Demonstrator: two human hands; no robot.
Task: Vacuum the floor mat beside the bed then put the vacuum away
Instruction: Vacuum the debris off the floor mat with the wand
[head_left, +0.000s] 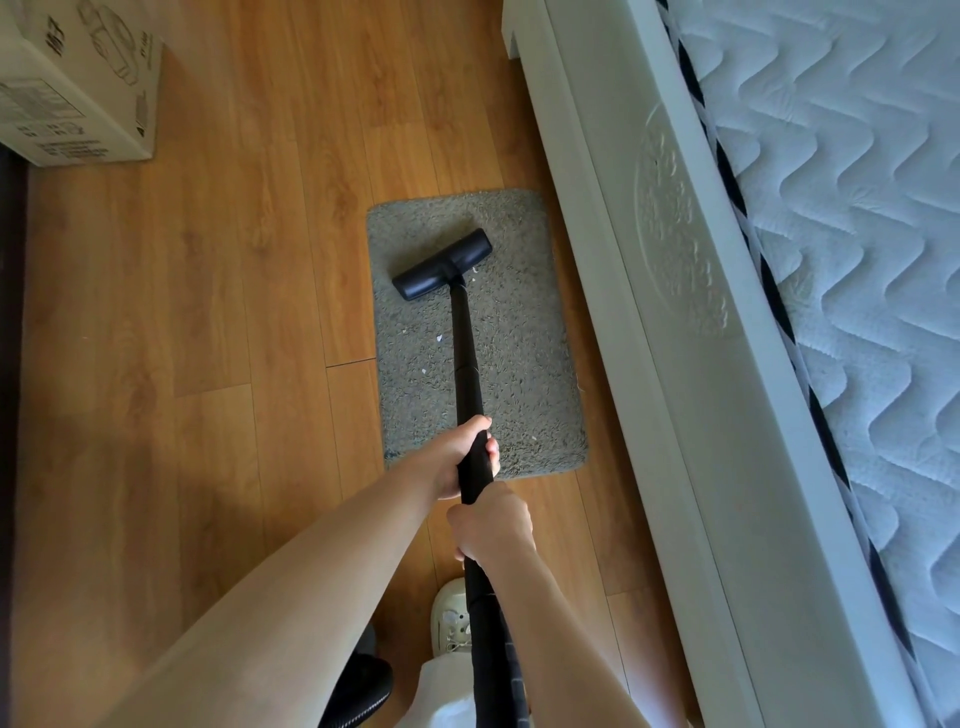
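Observation:
A grey shaggy floor mat (524, 358) lies on the wooden floor beside the bed. A few small white scraps (439, 338) dot its pile. The black vacuum wand (465, 338) runs from me down to its wide black floor head (441, 265), which rests on the far half of the mat, angled. My left hand (462, 457) grips the wand over the mat's near edge. Just behind it, my right hand (493, 525) grips the wand closer to me. The rest of the vacuum is hidden at the bottom of the frame.
The white bed frame (691, 364) with a quilted mattress (857, 234) runs along the right. A cardboard box (78, 83) stands at the far left. My light shoe (449, 618) is on the wooden floor (208, 312) below the wand.

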